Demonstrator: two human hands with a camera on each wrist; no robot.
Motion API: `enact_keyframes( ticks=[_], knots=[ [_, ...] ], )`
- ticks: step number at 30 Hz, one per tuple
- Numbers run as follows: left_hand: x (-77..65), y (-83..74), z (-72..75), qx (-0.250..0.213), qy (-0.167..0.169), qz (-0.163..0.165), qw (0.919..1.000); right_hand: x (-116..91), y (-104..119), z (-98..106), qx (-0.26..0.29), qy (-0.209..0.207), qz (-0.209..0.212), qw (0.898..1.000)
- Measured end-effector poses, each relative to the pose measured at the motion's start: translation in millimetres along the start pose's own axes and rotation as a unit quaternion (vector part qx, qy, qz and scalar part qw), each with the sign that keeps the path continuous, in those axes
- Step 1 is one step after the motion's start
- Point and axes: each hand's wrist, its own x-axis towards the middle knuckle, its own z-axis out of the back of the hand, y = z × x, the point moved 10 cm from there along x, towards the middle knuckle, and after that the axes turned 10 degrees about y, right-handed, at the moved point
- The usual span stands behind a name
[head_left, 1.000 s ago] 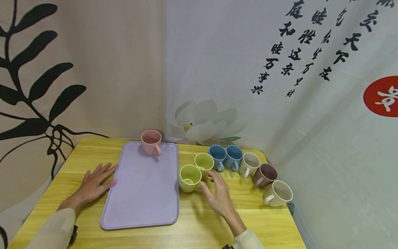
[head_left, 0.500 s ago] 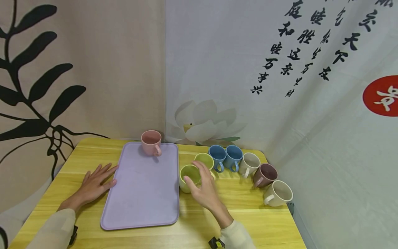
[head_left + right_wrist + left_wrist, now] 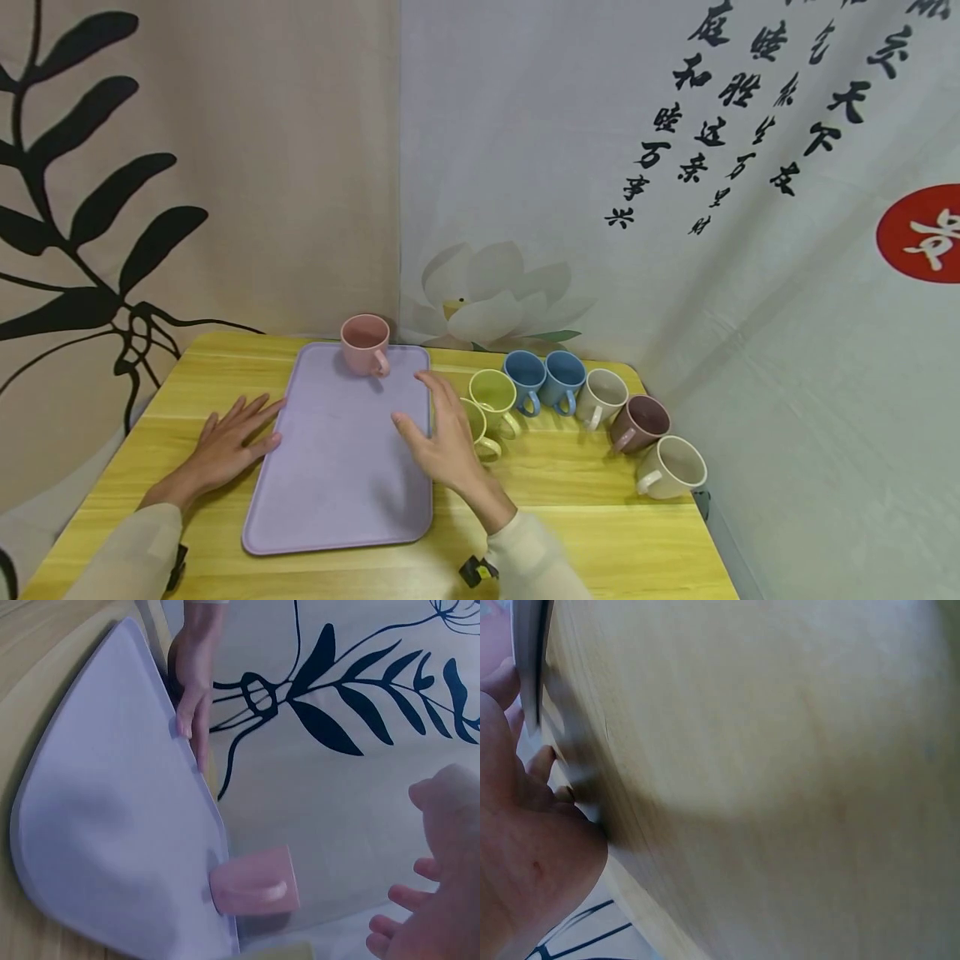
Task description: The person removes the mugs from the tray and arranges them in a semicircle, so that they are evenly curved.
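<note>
A flat lilac tray (image 3: 345, 467) lies on the wooden table, with a pink mug (image 3: 365, 343) upright near its far edge. My left hand (image 3: 228, 442) rests with spread fingers at the tray's left edge, thumb and fingertips touching the rim. Above the tray's right side hovers my right hand (image 3: 446, 442), fingers parted, holding nothing; the right wrist view also shows this hand (image 3: 442, 877) bare, apart from the pink mug (image 3: 259, 883). Just right of it are two lime-green mugs, the farther green mug (image 3: 492, 389) in full view and the nearer green mug (image 3: 487, 448) partly hidden behind the hand.
To the right, a curved row holds two blue mugs, the left one (image 3: 525, 375) and the right one (image 3: 563, 377), a grey-white mug (image 3: 604, 392), a plum mug (image 3: 643, 421) and a cream mug (image 3: 677, 465). A printed cloth backdrop (image 3: 525, 167) hangs behind the table.
My right hand has moved left, from beside the green mugs across them to above the tray, carrying nothing. The left hand, tray and mugs have stayed put.
</note>
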Motion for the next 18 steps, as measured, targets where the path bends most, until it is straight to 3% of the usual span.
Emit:
enact_keyframes(
  ticks=[8,18],
  knots=[
    [-0.4,1.9,-1.1,-0.003,-0.002,0.002,1.0,16,6,-22,0.015,-0.024,0.004,1.0],
    [-0.6,1.2,-0.9,-0.007,0.005,0.003,1.0,37,-1,-44,0.04,-0.044,-0.043,0.997]
  ],
)
